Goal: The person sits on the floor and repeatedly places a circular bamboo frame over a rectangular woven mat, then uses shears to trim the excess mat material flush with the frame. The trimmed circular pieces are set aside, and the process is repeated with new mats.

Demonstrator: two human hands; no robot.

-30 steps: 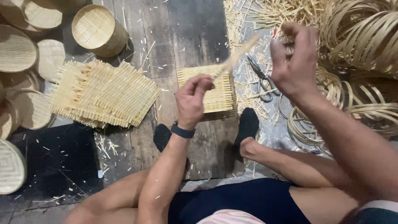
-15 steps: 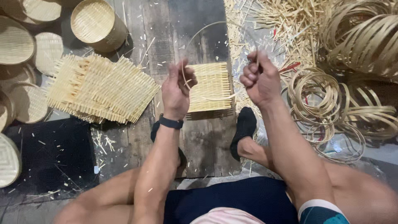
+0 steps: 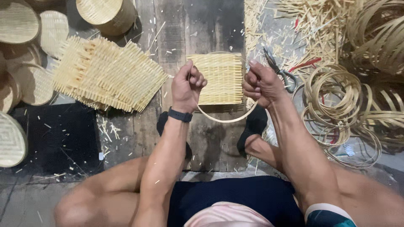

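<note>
I sit on a wooden floor with my feet in black socks either side of a small square woven bamboo mat (image 3: 221,77). A thin bamboo strip (image 3: 223,119) is bent into a hoop around that mat. My left hand (image 3: 187,86) grips the hoop at its left side, and my right hand (image 3: 261,83) grips it at its right side. The near arc of the hoop curves between my wrists. The far arc runs along the mat's top edge.
A stack of woven mats (image 3: 107,75) with fringed edges lies to the left. Round woven lids (image 3: 19,23) and a round basket (image 3: 107,13) sit at far left and top. Scissors (image 3: 277,69), bamboo scraps and coiled bamboo hoops (image 3: 336,101) lie to the right.
A second ago my right hand held a straight strip raised at the right. Both hands have since come together and bent the strip into a hoop over the small mat.
</note>
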